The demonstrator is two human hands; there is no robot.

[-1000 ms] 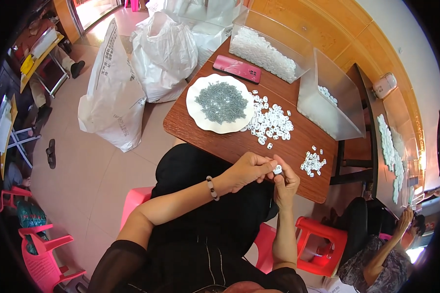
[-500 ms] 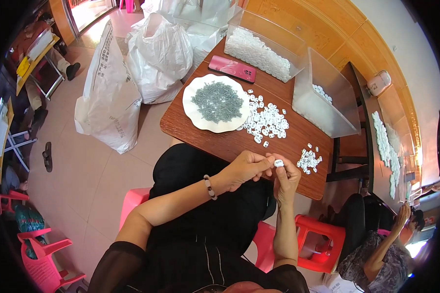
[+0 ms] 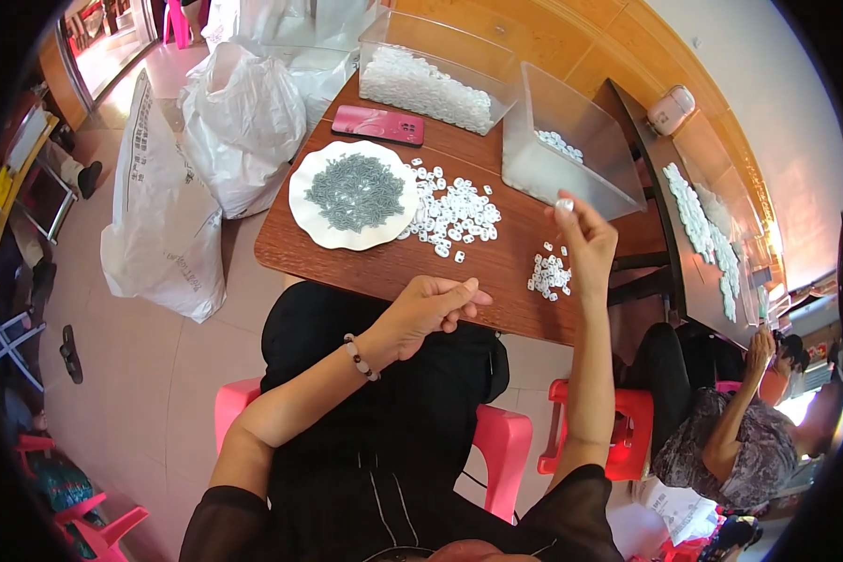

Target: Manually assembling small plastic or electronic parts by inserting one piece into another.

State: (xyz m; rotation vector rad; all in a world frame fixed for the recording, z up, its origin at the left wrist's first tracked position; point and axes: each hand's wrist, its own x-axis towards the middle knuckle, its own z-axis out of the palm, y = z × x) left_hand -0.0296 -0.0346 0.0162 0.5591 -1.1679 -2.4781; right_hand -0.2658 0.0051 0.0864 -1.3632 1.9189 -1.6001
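Right of frame center, the right hand point(image 3: 590, 240) pinches a white piece point(image 3: 566, 204), long axis indistinct; the left hand point(image 3: 435, 307) curls, contents unclear.

Head fisheye | from above | faces down | near, over table point(image 3: 496, 286)

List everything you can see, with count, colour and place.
Wooden table: one, brown, before the person
Round scalloped plate: one, white, table's left
Thin rods: many, grey, on plate
Small oval pieces: many, white, two piles right of plate
Flat phone: one, pink, beyond plate
Rectangular plastic bins: two, transparent, table's far side
Tall sacks: several, white, floor left
Long table: one, dark, right
Plastic stool: one, red, right
Plastic chairs: several, pink, beneath person and lower left
Co-worker: one, patterned top, far right
Left grip: one, bare, by table's near edge
Right grip: one, bare, pinching small white piece
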